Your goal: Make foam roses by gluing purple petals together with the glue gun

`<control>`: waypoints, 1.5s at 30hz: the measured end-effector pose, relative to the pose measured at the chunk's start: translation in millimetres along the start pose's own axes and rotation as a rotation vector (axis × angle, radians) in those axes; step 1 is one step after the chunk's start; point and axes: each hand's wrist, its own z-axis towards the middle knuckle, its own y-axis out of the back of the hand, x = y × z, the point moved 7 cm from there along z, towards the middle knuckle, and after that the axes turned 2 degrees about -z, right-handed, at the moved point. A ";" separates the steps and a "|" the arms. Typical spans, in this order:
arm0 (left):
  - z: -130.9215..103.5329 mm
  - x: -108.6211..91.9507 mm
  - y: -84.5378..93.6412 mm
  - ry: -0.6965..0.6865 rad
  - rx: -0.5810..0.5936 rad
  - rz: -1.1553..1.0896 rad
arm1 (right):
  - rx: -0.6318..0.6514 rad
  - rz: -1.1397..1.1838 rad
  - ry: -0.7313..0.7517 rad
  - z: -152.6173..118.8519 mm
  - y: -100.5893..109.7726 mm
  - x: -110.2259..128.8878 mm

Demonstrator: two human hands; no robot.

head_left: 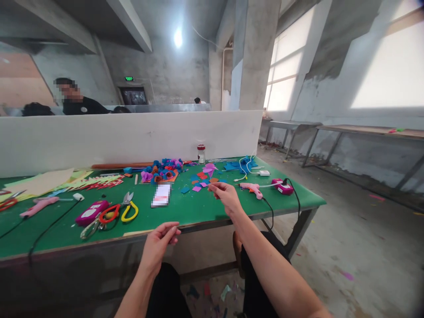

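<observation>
My left hand (161, 240) hovers at the table's front edge, fingers curled in and thumb against the index finger; nothing shows in it. Further forward, my right hand (227, 197) pinches over the right part of the table. Whatever is between its fingertips is too small to make out. Just beyond those fingertips lie small coloured paper pieces, among them a brown piece (214, 179), a red piece (202, 176) and a teal piece (185, 190). A purple paper shape (209, 169) lies behind them. To the right of my right hand rests a pink glue gun (252, 189).
Crepe paper flowers (162, 170) are heaped left of the pieces, near a phone (161, 195). Scissors with yellow handles (129, 212) and a magenta box (92, 213) lie left. A glass jar (201, 154) stands by the white partition (132, 137). Another person (82, 106) is behind it.
</observation>
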 end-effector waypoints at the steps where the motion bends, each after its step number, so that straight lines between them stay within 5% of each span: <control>1: 10.8 -6.8 -6.9 -0.014 0.025 0.007 | 0.014 -0.004 0.000 5.8 -3.3 -2.3; 8: 116.0 -46.8 -64.6 -0.127 0.120 0.047 | 0.067 -0.050 -0.015 56.1 -25.3 -39.5; 16: 195.5 -36.5 -116.4 -0.173 0.324 0.004 | -0.005 -0.069 -0.005 93.9 -33.2 -78.5; 25: 222.0 -11.7 -123.2 -0.169 0.158 -0.050 | 0.067 -0.264 0.040 115.7 -17.0 -93.7; 27: 226.2 -12.8 -124.7 -0.204 0.129 -0.044 | 0.035 -0.344 0.053 119.7 5.6 -87.2; 31: 231.7 -20.9 -128.0 -0.281 0.088 -0.085 | -0.267 -0.424 0.038 137.0 86.0 -60.1; 35: 231.1 -21.0 -123.8 -0.363 0.025 -0.132 | -0.321 -0.559 0.036 158.0 132.3 -49.6; 38: 229.2 -16.4 -121.3 -0.384 0.032 -0.153 | -0.250 -0.699 0.049 164.7 131.7 -60.3; 45: 224.0 -15.6 -132.4 -0.308 0.229 -0.321 | 0.012 -0.924 0.076 146.4 89.1 -91.1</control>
